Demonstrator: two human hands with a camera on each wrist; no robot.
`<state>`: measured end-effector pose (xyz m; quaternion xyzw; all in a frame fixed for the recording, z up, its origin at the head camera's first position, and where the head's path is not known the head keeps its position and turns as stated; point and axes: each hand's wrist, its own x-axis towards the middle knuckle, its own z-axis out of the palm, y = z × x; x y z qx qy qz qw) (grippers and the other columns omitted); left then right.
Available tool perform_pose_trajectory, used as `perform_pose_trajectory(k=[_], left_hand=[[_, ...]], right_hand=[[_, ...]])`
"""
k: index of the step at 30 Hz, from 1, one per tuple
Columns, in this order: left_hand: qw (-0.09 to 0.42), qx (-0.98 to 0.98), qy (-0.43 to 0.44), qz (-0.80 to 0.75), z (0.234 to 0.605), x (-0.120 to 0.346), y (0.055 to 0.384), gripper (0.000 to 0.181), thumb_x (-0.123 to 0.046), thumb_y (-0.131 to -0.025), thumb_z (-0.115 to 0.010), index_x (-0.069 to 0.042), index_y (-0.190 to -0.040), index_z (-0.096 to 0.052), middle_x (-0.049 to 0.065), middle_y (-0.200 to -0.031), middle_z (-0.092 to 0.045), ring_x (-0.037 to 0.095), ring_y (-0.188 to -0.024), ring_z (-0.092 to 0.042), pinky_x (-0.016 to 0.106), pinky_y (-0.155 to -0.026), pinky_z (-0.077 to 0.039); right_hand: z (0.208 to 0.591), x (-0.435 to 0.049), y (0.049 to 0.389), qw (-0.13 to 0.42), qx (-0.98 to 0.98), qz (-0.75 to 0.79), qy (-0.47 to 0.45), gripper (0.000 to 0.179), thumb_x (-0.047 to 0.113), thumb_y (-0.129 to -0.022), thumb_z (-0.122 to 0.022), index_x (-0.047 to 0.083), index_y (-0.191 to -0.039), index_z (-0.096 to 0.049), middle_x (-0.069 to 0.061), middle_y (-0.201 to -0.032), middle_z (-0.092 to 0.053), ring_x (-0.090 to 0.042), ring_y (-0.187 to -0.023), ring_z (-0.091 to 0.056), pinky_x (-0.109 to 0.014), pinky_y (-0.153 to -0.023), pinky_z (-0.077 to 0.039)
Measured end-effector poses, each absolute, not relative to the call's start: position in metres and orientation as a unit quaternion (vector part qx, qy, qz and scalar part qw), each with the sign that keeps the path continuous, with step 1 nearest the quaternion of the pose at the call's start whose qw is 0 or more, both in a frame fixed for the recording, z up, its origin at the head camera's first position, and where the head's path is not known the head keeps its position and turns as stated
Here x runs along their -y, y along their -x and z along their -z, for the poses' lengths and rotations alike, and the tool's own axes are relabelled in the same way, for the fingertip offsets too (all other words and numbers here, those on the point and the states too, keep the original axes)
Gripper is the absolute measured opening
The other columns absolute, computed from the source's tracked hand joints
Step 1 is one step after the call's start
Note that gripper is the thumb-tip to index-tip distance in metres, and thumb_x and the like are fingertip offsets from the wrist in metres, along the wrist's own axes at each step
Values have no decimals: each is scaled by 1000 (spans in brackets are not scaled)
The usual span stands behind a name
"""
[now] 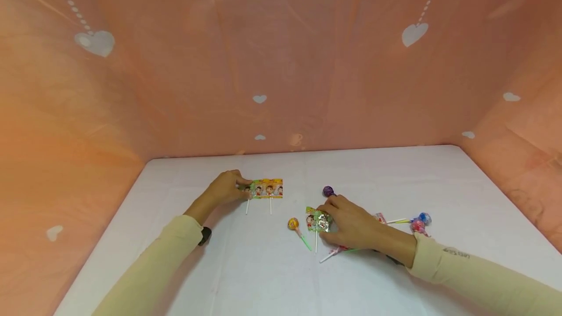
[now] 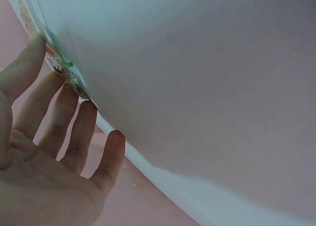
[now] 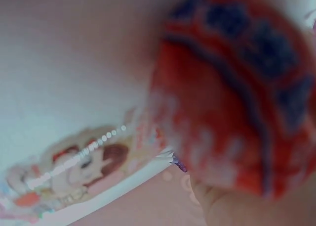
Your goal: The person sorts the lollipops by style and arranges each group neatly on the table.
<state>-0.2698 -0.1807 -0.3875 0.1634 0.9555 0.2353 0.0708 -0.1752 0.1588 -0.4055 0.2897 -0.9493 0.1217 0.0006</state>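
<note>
Head view: the flat, green, shiny-wrapped lollipop (image 1: 311, 219) is pinched by the right hand (image 1: 353, 223), its long axis running 12 to 6 o'clock, its thin white stick (image 1: 316, 244) pointing to 6. At its 10 o'clock, the left hand (image 1: 225, 188) pinches one end of a row of flat green-and-orange lollipop packets (image 1: 268, 189), sticks likewise towards 6. Just beside, at 9, lies a round yellow lollipop (image 1: 293, 223); at 1, a round purple lollipop (image 1: 328, 191); well apart at 3, a round blue lollipop (image 1: 424, 218) (a red-and-blue wrapped ball (image 3: 217, 102) blurs the right wrist view).
</note>
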Motion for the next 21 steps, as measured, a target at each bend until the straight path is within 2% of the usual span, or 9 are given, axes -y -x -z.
perform_pose_trajectory(k=[7,21], left_hand=[[73,-957,-168,-225,386,179,269,45,-24,-84,-79,-7,-124,-69,7,-94,-61,18,-83,-49,30,-74,-41],[80,-959,-156,-224,385,177,268,45,-24,-83,-80,-8,-124,-69,8,-98,-61,19,-86,-49,31,-74,-41]], right_hand=[[406,-159,174,17,948,-122,-293,55,39,-82,-75,10,-128,-63,0,-116,-58,-15,-108,-54,-38,-94,-51],[406,-161,176,27,952,-123,-280,55,40,-82,-75,12,-128,-62,-3,-121,-60,-19,-113,-57,-40,-99,-50]])
